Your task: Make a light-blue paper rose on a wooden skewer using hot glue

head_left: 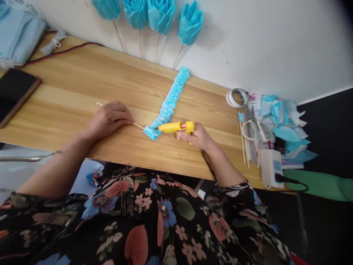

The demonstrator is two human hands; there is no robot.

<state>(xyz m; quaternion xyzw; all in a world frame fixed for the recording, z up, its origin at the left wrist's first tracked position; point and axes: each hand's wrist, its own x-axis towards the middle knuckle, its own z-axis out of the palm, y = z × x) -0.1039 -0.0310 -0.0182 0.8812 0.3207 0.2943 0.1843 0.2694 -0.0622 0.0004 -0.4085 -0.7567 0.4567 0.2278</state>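
My left hand (111, 117) is closed on a thin wooden stick (138, 126) lying low over the table. At the stick's right end sits a small bundle of folded blue petals (151, 133). My right hand (196, 137) grips a yellow glue gun (176, 127), its nozzle pointing left at the blue bundle; whether the tip touches it I cannot tell. From just behind the bundle, a long row of folded light-blue pieces (172, 96) runs up toward the wall.
Several blue flowers on sticks (161, 16) lean against the wall. At right are tape rolls (237, 98), scissors (255, 129), blue scraps (289, 121) and a white power strip (271, 167) with a cord. A phone (16, 92) and folded blue cloth (20, 33) lie at left.
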